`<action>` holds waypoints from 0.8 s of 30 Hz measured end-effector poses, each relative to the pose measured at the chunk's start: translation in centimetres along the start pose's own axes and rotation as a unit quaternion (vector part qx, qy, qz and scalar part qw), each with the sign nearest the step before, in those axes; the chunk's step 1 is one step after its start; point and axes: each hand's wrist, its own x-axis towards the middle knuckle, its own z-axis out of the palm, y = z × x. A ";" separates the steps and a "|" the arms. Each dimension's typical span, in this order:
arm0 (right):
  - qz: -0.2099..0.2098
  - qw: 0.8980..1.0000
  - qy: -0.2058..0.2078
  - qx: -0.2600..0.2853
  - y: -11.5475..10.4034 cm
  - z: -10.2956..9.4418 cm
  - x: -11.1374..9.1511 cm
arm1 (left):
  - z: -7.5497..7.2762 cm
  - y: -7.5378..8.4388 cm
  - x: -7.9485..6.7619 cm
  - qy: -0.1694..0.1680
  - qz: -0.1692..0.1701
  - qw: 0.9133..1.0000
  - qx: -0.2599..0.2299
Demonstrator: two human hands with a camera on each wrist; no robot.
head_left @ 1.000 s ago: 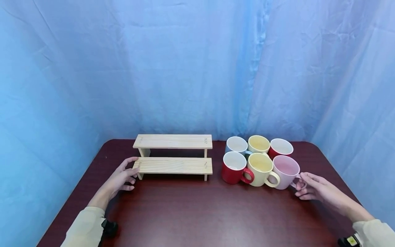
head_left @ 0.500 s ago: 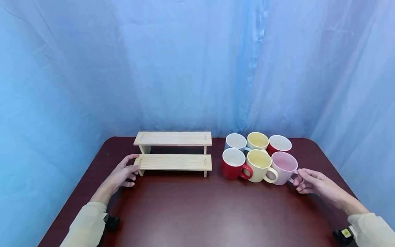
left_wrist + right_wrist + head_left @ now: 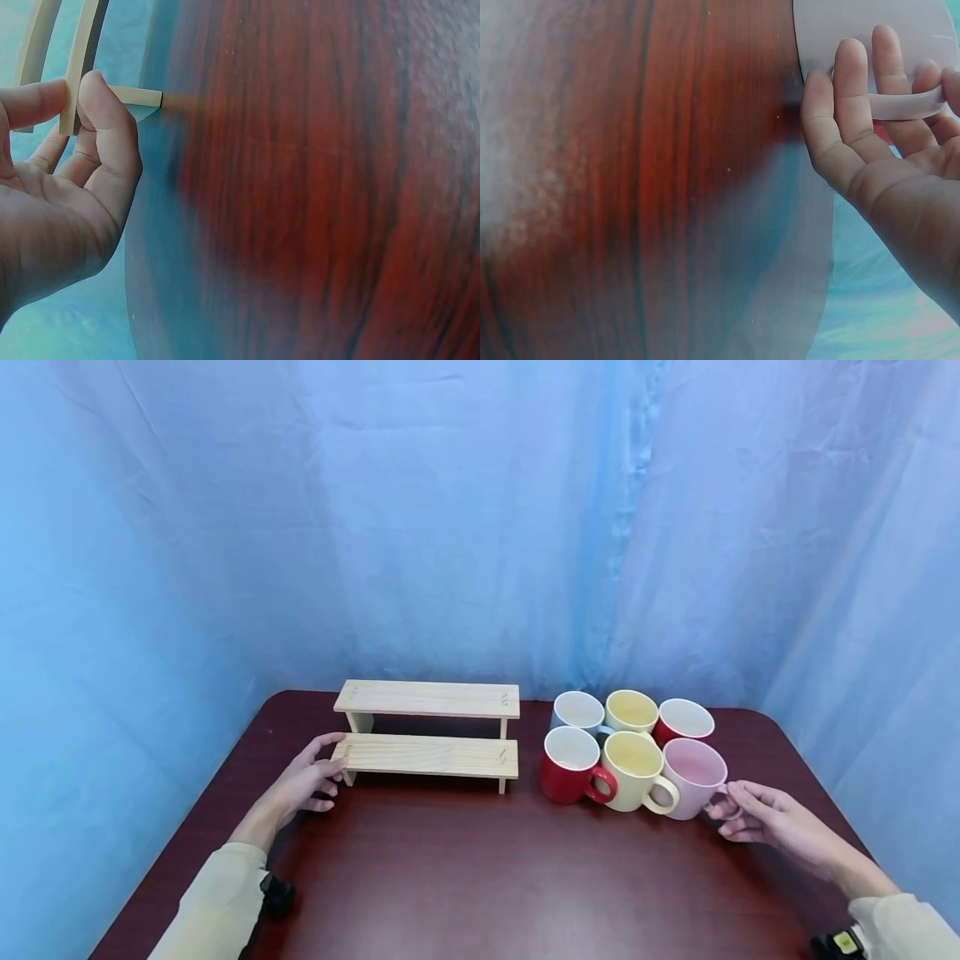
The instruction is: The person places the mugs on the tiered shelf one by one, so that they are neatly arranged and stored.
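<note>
In the head view, a two-tier light wooden rack point(image 3: 427, 754) stands left of centre on the table. My left hand point(image 3: 303, 783) pinches the left end of its lower board. In the left wrist view, thumb and finger press that board point(image 3: 75, 105) from opposite faces. On the right, a pink mug point(image 3: 688, 797) stands upright at the front of a group of mugs. My right hand point(image 3: 772, 822) holds it by the handle point(image 3: 907, 103), with the thumb and index finger at the loop. In the right wrist view, the other fingers extend beside the mug's wall.
Left of the pink mug are a yellow mug point(image 3: 633, 777) and a red mug point(image 3: 566, 777). Behind them stand a light blue mug point(image 3: 577, 714), another yellow mug point(image 3: 630, 714) and another red mug point(image 3: 684, 727). Blue curtains point(image 3: 480, 527) surround the dark red table point(image 3: 480, 868).
The head view shifts and tilts slightly. Both hands keep their holds, and the rack and mugs show no clear movement on the table.
</note>
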 end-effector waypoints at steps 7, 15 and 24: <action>-0.007 1.000 -0.014 0.011 0.0 -0.2 -0.1 | 0.0 -0.2 0.3 0.004 -0.005 1.000 0.000; -0.026 0.999 -0.038 0.029 0.2 -0.1 -0.1 | -0.2 -0.5 0.3 0.007 -0.012 1.000 0.004; -0.022 0.999 -0.034 0.031 -0.2 0.0 -0.4 | -0.1 -0.6 0.3 -0.004 -0.008 1.000 0.004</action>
